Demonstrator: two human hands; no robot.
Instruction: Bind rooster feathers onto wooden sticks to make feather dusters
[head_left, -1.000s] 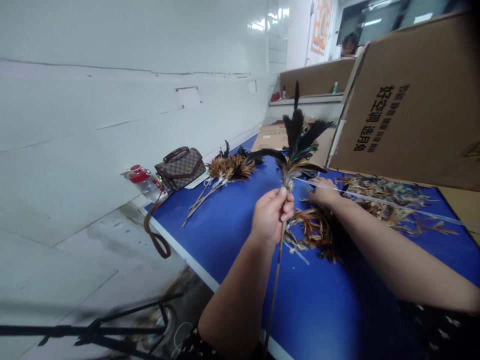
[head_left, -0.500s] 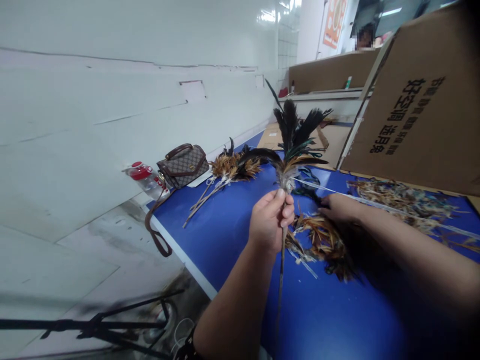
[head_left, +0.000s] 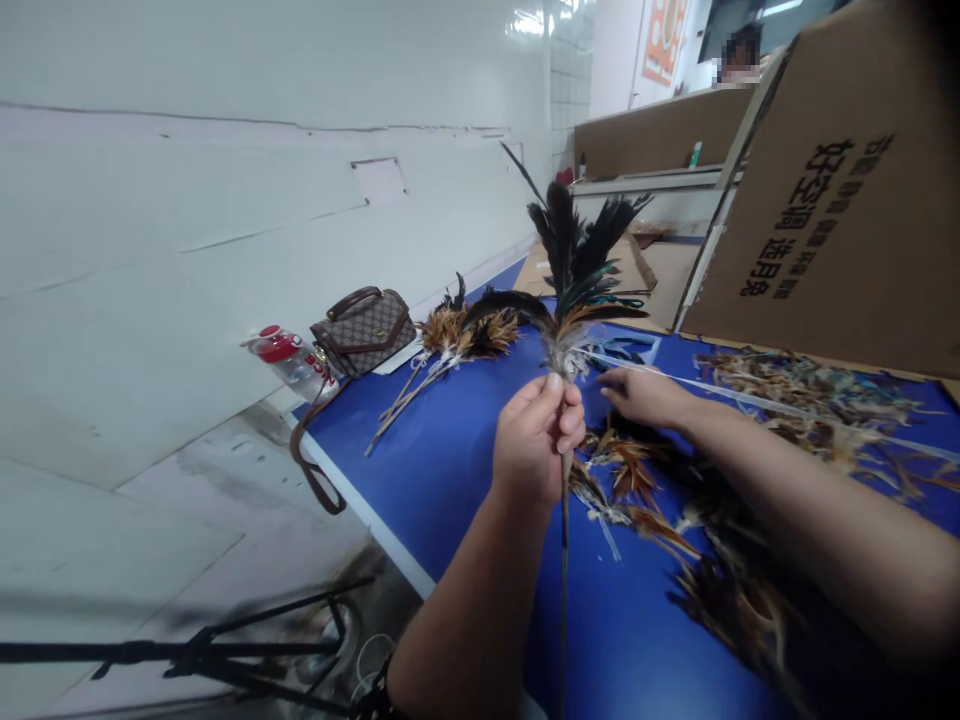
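Note:
My left hand [head_left: 536,430] is closed around the thin stick of a feather duster [head_left: 570,250], held upright just under its feathered head. Long black feathers fan out at the top, with brown and grey fluffy ones at the base. From that base a white plastic strip [head_left: 712,385] stretches to the right edge. Close to the duster's right side is my right hand [head_left: 641,397], its fingers curled together; what they pinch, if anything, I cannot make out. Below it loose brown and black feathers [head_left: 634,470] lie on the blue table [head_left: 465,490], partly hidden by my right forearm.
Feather-topped sticks [head_left: 469,335] lie at the back left, near a brown patterned handbag [head_left: 367,330] and a red-capped bottle [head_left: 289,355]. More loose feathers [head_left: 810,400] spread before a large cardboard box [head_left: 825,220]. A black metal stand [head_left: 187,650] is at lower left. A person is in the background.
My right hand has moved left and slightly up, from the loose feathers toward the duster's head. Dark and brown feathers now show spread out at the lower right. My left hand keeps its hold.

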